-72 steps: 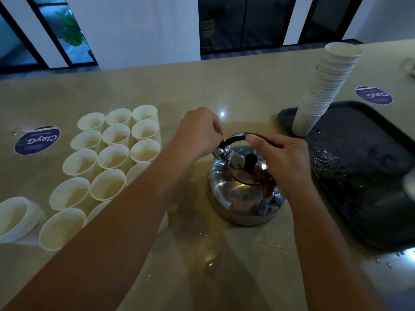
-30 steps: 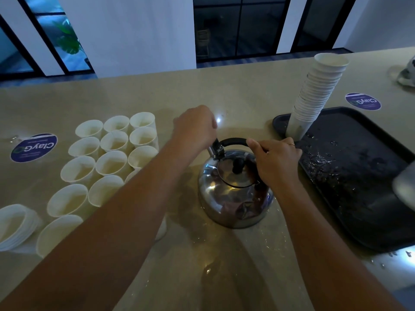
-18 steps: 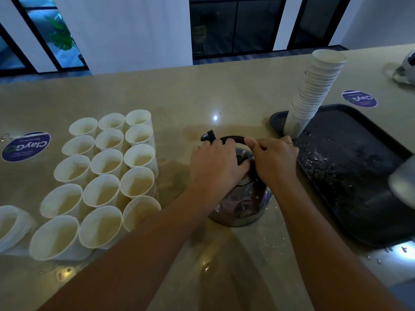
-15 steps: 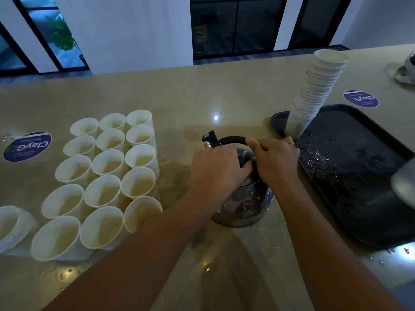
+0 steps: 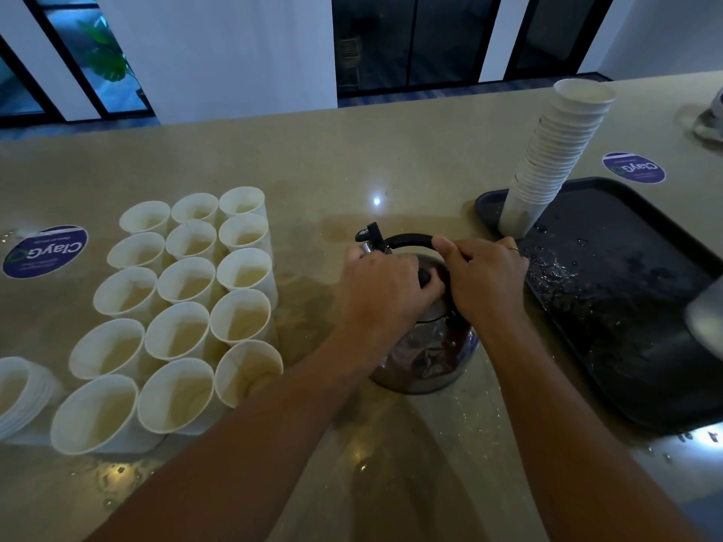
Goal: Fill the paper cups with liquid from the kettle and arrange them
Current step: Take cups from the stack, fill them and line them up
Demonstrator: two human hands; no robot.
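Both hands at frame centre, on the kettle [image 5: 424,354]. Left hand [image 5: 381,285] is curled over the lid, fingertips apparently pinching the black lid knob [image 5: 425,276]. Right hand [image 5: 483,277] is wrapped round the black handle [image 5: 409,241] at its right end. The kettle sits on the beige counter [image 5: 352,158], directly under the hands, spout pointing away.

Black tray [image 5: 641,393], right of frame, wet, carries a tall stack of unused cups [image 5: 555,158] at its far corner. Left of frame: fifteen paper cups [image 5: 184,307] in a tight three-wide block, apparently holding pale liquid. A short nested stack [image 5: 17,393] sits at the left edge. Looks well along, since plenty are filled and arranged; the stacks remain.
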